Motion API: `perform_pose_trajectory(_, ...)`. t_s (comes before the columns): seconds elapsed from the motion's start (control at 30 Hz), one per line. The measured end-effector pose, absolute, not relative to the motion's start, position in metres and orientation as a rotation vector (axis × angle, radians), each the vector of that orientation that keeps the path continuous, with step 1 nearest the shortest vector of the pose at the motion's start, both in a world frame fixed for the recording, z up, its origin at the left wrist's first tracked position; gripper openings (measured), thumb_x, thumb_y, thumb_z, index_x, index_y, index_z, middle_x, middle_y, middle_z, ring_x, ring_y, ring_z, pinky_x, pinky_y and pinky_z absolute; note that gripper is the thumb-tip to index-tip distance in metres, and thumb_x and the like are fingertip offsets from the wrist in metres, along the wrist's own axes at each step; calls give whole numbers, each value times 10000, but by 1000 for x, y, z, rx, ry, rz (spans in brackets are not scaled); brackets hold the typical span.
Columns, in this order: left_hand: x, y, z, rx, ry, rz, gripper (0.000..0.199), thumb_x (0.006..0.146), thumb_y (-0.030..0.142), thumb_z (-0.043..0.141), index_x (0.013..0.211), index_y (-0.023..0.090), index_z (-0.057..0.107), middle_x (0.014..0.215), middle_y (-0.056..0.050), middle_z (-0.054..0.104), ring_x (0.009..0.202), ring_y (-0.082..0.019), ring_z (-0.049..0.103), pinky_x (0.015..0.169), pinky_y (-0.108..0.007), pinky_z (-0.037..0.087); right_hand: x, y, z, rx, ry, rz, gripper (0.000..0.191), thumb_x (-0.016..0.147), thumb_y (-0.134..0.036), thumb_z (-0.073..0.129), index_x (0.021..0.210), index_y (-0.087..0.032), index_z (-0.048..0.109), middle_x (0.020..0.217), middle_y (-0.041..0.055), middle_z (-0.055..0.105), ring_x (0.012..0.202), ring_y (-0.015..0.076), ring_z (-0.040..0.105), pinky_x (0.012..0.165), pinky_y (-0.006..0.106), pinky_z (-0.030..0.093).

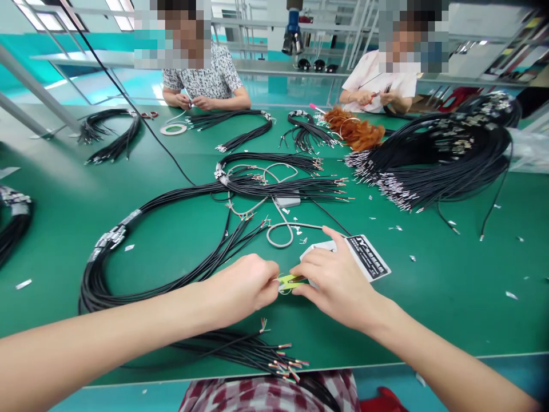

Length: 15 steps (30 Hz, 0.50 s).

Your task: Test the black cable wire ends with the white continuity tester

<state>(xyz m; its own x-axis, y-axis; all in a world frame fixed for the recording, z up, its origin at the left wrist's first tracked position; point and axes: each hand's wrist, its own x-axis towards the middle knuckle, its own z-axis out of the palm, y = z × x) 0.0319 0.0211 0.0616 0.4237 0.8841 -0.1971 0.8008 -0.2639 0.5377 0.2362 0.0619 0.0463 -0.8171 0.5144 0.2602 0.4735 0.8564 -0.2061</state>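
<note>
My right hand pinches a small yellow-green tool between thumb and fingers; it has two arms like a clip or snips, and I cannot tell which. Against its left end, my left hand is closed in a fist, with whatever it holds hidden. A thin pale loop shows just below the tool. Under my right hand lies a white box with a black-and-white label. Behind my left arm curves a bundle of black cables, taped at its bend. More black cable ends with stripped coloured wires lie in front of me.
A grey cord loops behind my hands near another cable bundle. A large heap of black cables and orange-brown material lie at right. A tape roll sits farther back. Two people work across the table.
</note>
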Motion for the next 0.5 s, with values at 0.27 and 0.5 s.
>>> perform_pose_trajectory(0.27,20,7,42,1178,1231,480,348,848,475,591,922,134,601,753,-38,693,682,-176,682,657,-289,546,238,53,42,-777,-2657,175,52,866,-262,665,884,-216,683,766,-17,679,797,178,631,1138,544,138)
perform_pose_trajectory(0.5,65,-21,2,879,1183,927,343,833,475,629,787,145,548,592,-5,652,502,-118,615,503,-217,474,233,42,28,-767,-2483,19,143,943,-191,538,942,-166,679,821,3,728,804,161,662,1166,531,118)
